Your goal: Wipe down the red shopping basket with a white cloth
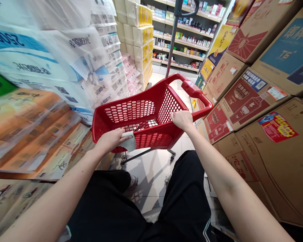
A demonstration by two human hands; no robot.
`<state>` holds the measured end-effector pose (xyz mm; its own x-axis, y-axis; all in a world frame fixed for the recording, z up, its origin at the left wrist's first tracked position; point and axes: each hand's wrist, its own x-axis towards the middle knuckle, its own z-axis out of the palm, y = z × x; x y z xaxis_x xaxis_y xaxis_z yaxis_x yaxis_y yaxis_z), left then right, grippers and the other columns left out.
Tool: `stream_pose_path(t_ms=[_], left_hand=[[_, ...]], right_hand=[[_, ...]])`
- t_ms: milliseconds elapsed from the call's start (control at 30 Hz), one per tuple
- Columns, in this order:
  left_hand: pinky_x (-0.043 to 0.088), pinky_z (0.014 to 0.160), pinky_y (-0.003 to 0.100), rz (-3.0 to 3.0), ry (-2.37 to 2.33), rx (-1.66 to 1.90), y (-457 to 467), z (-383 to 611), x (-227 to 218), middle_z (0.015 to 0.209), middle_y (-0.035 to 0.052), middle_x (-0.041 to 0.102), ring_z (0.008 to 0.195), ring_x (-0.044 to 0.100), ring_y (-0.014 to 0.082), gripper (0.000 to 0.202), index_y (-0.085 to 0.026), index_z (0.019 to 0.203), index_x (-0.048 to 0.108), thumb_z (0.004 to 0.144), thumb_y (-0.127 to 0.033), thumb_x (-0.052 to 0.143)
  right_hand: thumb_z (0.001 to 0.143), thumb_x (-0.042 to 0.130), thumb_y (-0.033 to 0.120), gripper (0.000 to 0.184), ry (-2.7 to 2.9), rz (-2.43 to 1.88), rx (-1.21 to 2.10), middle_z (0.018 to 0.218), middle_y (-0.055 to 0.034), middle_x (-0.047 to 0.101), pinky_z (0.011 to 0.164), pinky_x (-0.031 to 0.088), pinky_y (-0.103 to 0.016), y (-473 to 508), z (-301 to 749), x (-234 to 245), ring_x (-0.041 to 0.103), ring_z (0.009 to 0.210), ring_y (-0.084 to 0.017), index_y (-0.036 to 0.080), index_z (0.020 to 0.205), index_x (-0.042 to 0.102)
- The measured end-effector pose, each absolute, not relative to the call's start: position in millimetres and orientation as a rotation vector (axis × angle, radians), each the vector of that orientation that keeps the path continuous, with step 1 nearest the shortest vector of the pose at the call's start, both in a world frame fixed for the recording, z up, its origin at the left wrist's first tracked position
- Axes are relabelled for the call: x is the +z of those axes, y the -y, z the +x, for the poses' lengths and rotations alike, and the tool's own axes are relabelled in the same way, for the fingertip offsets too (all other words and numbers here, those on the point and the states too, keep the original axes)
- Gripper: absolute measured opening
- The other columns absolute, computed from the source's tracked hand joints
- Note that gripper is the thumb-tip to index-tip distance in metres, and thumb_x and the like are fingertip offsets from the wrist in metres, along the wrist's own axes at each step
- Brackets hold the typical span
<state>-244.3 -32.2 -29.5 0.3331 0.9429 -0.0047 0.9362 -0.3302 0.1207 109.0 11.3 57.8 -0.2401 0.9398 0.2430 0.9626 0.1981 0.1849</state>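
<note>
A red plastic shopping cart (164, 134) with lattice sides stands turned sideways before me, its handle end to the right. My left hand (111, 139) holds a pale cloth (129, 142) folded over the near rim of the basket, fingers closed on it. At the right, my right hand (182, 119) grips the cart's rim close to the red handle (203, 97). Through the lattice, the basket shows its bare floor. A grey pole (172, 43) rises behind the handle end.
Stacked tissue packs (73, 53) and orange packs (32, 124) line the left side. Cardboard cartons (272, 144) are piled high on the right. Shelves of small goods (181, 37) stand at the back. White floor tiles (151, 174) run between my feet.
</note>
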Motion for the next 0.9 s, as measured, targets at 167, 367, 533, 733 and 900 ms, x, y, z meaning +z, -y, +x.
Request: stream_pose_path(t_ms=[167,367,533,733,900], left_hand=[[0.037,0.061,0.029,2.479,-1.758,0.095,30.0,-241.5,-28.7,0.094,0.0077,0.066,0.087,0.063,0.0231,0.055,-0.021,0.088,0.054,0.089,-0.070,0.028],[0.039,0.063,0.027,2.445,-1.801,0.123,32.0,-231.8,-24.3,0.094,0.0078,0.067,0.087,0.063,0.0224,0.053,-0.022,0.088,0.057,0.089,-0.068,0.032],[0.042,0.067,0.026,2.408,-1.810,0.194,34.4,-222.9,-17.8,0.098,0.0067,0.069,0.092,0.064,0.0225,0.052,-0.023,0.093,0.062,0.088,-0.067,0.035],[0.041,0.065,0.026,2.451,-1.805,0.158,32.6,-216.8,-19.7,0.100,0.0070,0.068,0.094,0.064,0.0225,0.053,-0.023,0.094,0.062,0.090,-0.066,0.031],[0.038,0.063,0.029,2.555,-1.769,0.178,31.5,-217.8,-27.7,0.100,0.0079,0.067,0.093,0.063,0.0230,0.053,-0.022,0.095,0.058,0.093,-0.064,0.026]], right_hand=[[0.100,0.023,0.033,0.059,2.375,-1.797,-0.463,0.086,-0.0130,0.075,0.073,0.039,-0.033,-4.1,94.2,42.6,0.068,0.083,-0.024,0.013,0.084,0.076],[0.100,0.022,0.032,0.058,2.414,-1.644,-0.390,0.086,-0.0124,0.075,0.081,0.037,-0.037,6.0,63.0,24.5,0.067,0.085,-0.023,0.015,0.083,0.074],[0.100,0.021,0.033,0.060,2.453,-1.755,-0.347,0.087,-0.0150,0.074,0.078,0.040,-0.037,-3.4,52.6,26.1,0.068,0.086,-0.025,0.013,0.084,0.075],[0.099,0.025,0.034,0.055,2.631,-1.769,-0.154,0.095,-0.0135,0.075,0.075,0.046,-0.034,-16.3,29.8,28.1,0.069,0.090,-0.026,0.014,0.092,0.076],[0.098,0.026,0.032,0.052,2.666,-1.755,-0.053,0.099,-0.0131,0.074,0.076,0.048,-0.034,-17.3,18.2,27.7,0.069,0.095,-0.026,0.017,0.098,0.075]])
